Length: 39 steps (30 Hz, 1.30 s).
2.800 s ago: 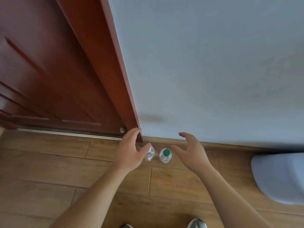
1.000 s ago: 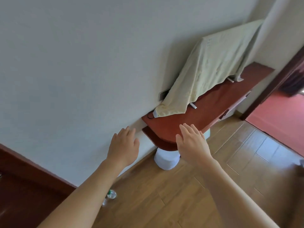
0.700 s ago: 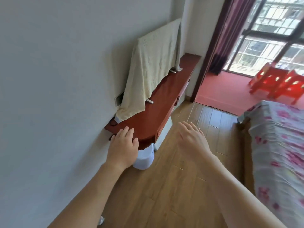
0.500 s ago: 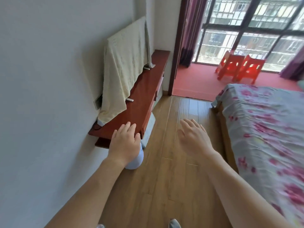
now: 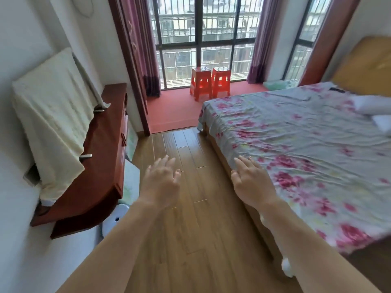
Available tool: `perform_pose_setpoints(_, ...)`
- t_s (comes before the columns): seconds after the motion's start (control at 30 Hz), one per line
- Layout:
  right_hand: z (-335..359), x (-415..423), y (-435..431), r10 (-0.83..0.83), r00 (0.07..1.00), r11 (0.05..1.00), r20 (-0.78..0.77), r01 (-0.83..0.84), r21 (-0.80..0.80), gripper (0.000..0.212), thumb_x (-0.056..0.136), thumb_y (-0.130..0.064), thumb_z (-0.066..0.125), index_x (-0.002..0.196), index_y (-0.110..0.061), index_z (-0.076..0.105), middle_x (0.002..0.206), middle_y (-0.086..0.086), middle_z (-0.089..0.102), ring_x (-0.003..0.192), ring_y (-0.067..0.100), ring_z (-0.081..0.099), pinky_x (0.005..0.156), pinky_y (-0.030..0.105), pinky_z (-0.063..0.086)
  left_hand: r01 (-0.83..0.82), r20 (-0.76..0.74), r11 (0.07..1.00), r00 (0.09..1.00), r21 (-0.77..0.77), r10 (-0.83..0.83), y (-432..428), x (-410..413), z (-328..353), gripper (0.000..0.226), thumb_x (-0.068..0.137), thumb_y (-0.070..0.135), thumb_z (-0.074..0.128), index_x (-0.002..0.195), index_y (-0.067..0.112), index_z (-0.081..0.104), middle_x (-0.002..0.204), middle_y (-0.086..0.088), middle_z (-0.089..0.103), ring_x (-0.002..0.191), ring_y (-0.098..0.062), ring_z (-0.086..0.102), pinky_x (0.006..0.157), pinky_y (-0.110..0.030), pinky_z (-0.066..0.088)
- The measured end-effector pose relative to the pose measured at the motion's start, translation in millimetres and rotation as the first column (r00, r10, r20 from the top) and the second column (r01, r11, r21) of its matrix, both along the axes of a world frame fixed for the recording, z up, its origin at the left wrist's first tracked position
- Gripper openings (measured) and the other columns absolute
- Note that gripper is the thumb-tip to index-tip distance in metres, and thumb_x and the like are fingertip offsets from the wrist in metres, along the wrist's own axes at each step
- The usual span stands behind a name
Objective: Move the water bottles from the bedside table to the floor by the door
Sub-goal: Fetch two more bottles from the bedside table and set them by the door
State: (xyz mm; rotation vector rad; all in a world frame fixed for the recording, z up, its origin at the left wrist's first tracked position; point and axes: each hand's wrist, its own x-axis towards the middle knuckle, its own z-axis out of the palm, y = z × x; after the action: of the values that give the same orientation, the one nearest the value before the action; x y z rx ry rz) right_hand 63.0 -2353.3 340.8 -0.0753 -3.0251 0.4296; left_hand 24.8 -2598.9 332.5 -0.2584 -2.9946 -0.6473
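Both arms are reaching straight out ahead, bare forearms coming in from the bottom corners. The left hand [image 5: 161, 182] is hovering palm down over the wooden floor [image 5: 190, 240], fingers straight and a bit spread, holding nothing. The right hand [image 5: 250, 180] is doing the same thing, palm down and fingers loosely fanned, sitting in front of the near edge of the bed [image 5: 306, 144] with its pink flowered sheet. Can't tell whether it's actually touching the sheet.

The water bottles aren't showing up anywhere in this view. I'm also not making out any readable lettering or brand; everything's a bit soft and blurry.

On the left, a reddish wooden surface [image 5: 101, 166] is running along the wall, with a cream cloth [image 5: 53, 115] draping over something standing on it. Further back, two red plastic stools [image 5: 209, 83] are standing side by side in front of a big barred window [image 5: 203, 39], with purple curtains [image 5: 139, 45] hanging at the sides.
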Motion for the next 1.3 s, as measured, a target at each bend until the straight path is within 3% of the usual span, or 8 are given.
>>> perform_pose_setpoints(0.1,5.7,33.6,51.3,-0.083,0.996,0.996,-0.016,0.083,0.013,0.047,0.1,-0.026,0.04,0.144,-0.012,0.043,0.15,0.007,0.042,0.14,0.026,0.034,0.115,0.042,0.027,0.095,0.012,0.995,0.995,0.008,-0.095,57.0,11.0,4.7,0.052,0.103,0.032,0.035,0.154,0.019,0.031,0.163,-0.002,0.023,0.151,-0.019,0.015,0.123,-0.044,0.008)
perform_pose_setpoints(0.23,8.8,79.3,126.1,-0.201,0.98,0.979,-0.003,0.201,-0.022,0.05,0.1,-0.027,0.034,0.149,-0.014,0.035,0.155,0.002,0.035,0.143,0.019,0.027,0.118,0.033,0.016,0.24,0.007,0.971,0.971,-0.003,-0.24,138.5,28.3,8.2,0.052,0.102,0.034,0.031,0.152,0.019,0.034,0.163,-0.003,0.024,0.151,-0.018,0.015,0.123,-0.044,0.011)
perform_pose_setpoints(0.37,8.0,119.5,193.1,-0.305,0.952,0.952,0.006,0.304,0.035,0.057,0.095,-0.034,0.027,0.148,-0.015,0.036,0.155,0.002,0.035,0.143,0.02,0.028,0.119,0.039,0.021,0.363,0.002,0.929,0.931,-0.066,-0.364,215.6,46.1,9.8,0.06,0.099,0.042,0.018,0.151,0.018,0.035,0.163,-0.001,0.022,0.151,-0.019,0.013,0.122,-0.047,0.016)
perform_pose_setpoints(0.5,10.7,153.6,243.5,-0.413,0.911,0.91,-0.003,0.413,0.027,0.052,0.097,-0.031,0.034,0.146,-0.016,0.038,0.154,0.005,0.037,0.143,0.022,0.028,0.118,0.04,0.024,0.454,-0.005,0.891,0.891,-0.015,-0.455,279.5,63.9,14.7,0.053,0.103,0.036,0.028,0.153,0.021,0.028,0.163,0.0,0.021,0.151,-0.018,0.012,0.123,-0.044,0.012)
perform_pose_setpoints(0.73,4.6,186.0,309.2,-0.552,0.832,0.834,0.058,0.552,0.02,0.062,0.093,-0.035,0.026,0.151,-0.012,0.033,0.158,0.006,0.031,0.146,0.023,0.025,0.119,0.043,0.022,0.594,0.047,0.804,0.804,-0.024,-0.593,369.7,52.7,11.9,0.056,0.105,0.042,0.025,0.157,0.024,0.021,0.165,0.002,0.014,0.152,-0.016,0.006,0.124,-0.041,0.005)
perform_pose_setpoints(0.93,5.1,179.0,362.9,-0.683,0.73,0.73,0.019,0.682,0.045,0.055,0.1,-0.036,0.028,0.149,-0.015,0.036,0.155,0.003,0.036,0.145,0.02,0.028,0.119,0.039,0.021,0.728,0.021,0.686,0.686,-0.015,-0.728,445.9,15.7,14.0,0.055,0.106,0.041,0.026,0.157,0.021,0.021,0.165,0.002,0.015,0.152,-0.016,0.007,0.124,-0.04,0.01)
perform_pose_setpoints(1.03,10.2,171.9,386.7,-0.747,0.665,0.664,-0.01,0.746,0.047,0.055,0.098,-0.041,0.024,0.142,-0.016,0.045,0.148,0.002,0.046,0.139,0.02,0.036,0.115,0.044,0.03,0.767,0.009,0.641,0.641,0.004,-0.767,492.7,-7.0,15.8,0.054,0.105,0.04,0.027,0.156,0.021,0.023,0.165,0.001,0.016,0.152,-0.017,0.009,0.124,-0.041,0.011)
perform_pose_setpoints(1.3,3.1,198.0,443.2,-0.892,0.451,0.451,0.001,0.892,0.012,0.053,0.103,-0.037,0.029,0.151,-0.017,0.033,0.158,0.002,0.032,0.148,0.022,0.02,0.12,0.044,0.02,0.901,-0.001,0.433,0.434,-0.032,-0.901,610.6,-5.0,11.7,0.052,0.104,0.036,0.033,0.153,0.017,0.032,0.163,-0.004,0.023,0.151,-0.023,0.016,0.122,-0.044,0.014)
